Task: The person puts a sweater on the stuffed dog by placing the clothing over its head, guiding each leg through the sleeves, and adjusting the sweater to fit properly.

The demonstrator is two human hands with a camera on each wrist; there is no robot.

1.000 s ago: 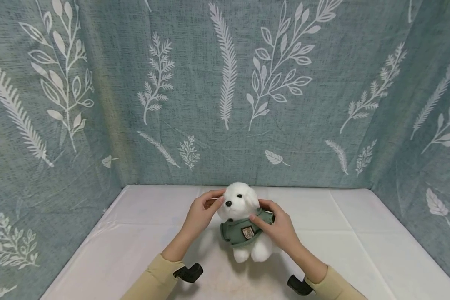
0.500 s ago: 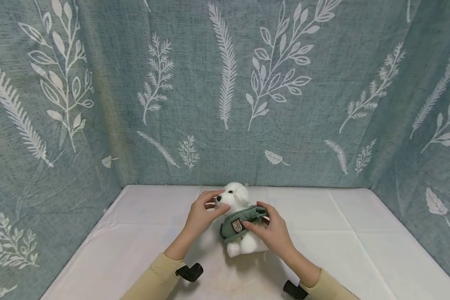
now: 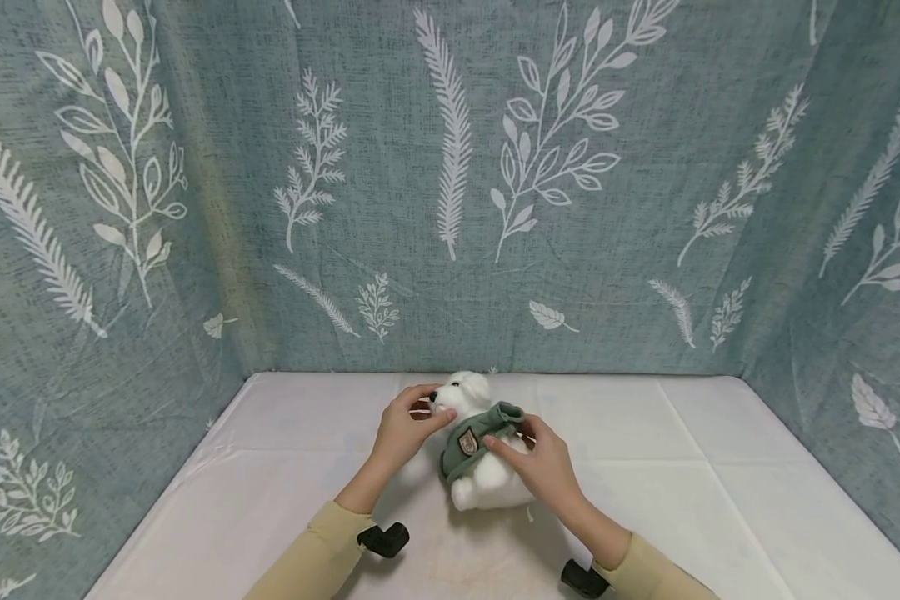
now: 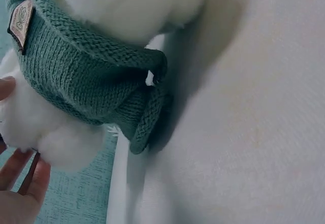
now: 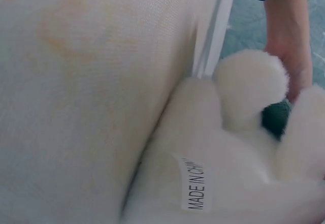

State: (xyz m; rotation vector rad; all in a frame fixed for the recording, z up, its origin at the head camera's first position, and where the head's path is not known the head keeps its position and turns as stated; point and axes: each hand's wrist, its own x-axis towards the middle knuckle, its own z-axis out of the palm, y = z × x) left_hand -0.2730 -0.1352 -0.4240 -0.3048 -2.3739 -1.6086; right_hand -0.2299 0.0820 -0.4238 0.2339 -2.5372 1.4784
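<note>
The plush dog (image 3: pixel 492 473) rests on the white table (image 3: pixel 660 517) between both hands. The left hand (image 3: pixel 400 431), fingers curved, grips its muzzle; the right hand (image 3: pixel 549 467), partly curled, holds its sweater-clad (image 3: pixel 457 461) body.

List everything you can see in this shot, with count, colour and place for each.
Plush dog: one, white with black eye and nose, between the two hands
Knitted sweater: one, green, around the dog's body
Patch: one, pale with dark border, on the sweater
Label: one, white with black print, on the dog's fur
Table: one, white, beneath the dog
Patterned cloth: grey-blue with white plant prints, behind and beside the table; number of pieces unclear
Wrist devices: two, black, one by each cuff
Sleeves: two, pale yellow, on the forearms
Left hand: one, bare, holding the muzzle
Right hand: one, bare, holding the body
</note>
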